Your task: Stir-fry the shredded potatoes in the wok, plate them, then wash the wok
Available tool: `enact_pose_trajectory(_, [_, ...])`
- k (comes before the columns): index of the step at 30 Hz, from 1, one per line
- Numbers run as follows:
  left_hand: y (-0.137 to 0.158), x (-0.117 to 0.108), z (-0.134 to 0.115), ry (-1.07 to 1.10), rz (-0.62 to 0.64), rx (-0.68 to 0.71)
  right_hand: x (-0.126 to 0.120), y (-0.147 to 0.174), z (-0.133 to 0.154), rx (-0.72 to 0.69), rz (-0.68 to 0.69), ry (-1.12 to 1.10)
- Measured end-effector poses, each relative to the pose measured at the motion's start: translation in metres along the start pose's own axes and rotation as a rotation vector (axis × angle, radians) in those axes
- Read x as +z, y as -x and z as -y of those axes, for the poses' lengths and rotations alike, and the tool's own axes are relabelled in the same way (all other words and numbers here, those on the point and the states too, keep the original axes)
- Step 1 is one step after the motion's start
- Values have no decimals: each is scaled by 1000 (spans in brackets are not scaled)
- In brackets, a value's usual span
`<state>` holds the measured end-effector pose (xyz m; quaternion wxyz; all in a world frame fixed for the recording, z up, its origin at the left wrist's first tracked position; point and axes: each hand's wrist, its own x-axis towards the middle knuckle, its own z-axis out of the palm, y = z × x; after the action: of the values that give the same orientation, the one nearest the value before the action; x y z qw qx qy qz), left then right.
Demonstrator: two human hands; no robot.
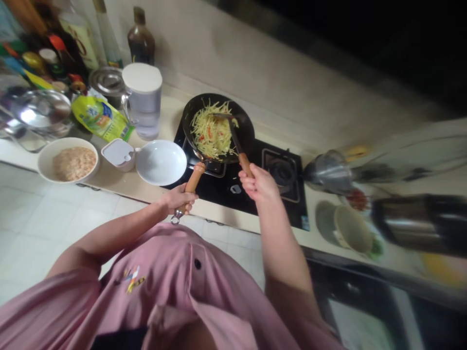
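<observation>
A black wok [248,133] sits on the left burner of the gas stove [241,192]. My left hand [180,198] is wrapped round its wooden handle. In the wok lies a heap of pale yellow-green shreds [211,131] with a few red-orange pieces, perhaps shredded potato or cabbage. My right hand [259,182] grips the wooden handle of a spatula [236,136], whose dark blade rests among the shreds and is partly hidden by them. Left of the wok, close to my left hand, stands an empty white plate [161,163].
A bowl of tan food [75,163], a lidded white container [118,153], a yellow-green pouch [102,116] and a water pitcher [144,102] stand left. Bottles line the wall. Right are the second burner [280,172], a metal pot [328,170] and bowls [352,228].
</observation>
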<state>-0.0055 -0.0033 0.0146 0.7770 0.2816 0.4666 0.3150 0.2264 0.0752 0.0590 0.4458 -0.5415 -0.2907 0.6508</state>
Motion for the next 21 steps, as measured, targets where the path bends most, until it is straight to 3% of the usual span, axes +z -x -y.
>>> enact_pose_trajectory(4, [0, 1, 0, 10, -5, 0, 3, 15, -20, 82, -15, 5])
enact_pose_trajectory(9, [1, 2, 1, 32, -9, 14, -48, 89, -35, 170, 26, 86])
enact_pose_trajectory(12, [1, 3, 2, 38, -12, 39, -67, 112, -28, 212, 29, 102])
enact_pose_trajectory(15, [1, 4, 3, 38, -4, 34, -57, 97, -22, 211, 9, 117])
enact_pose_trajectory(21, [1, 4, 3, 21, -7, 34, -2, 18, -3, 14, 30, 29])
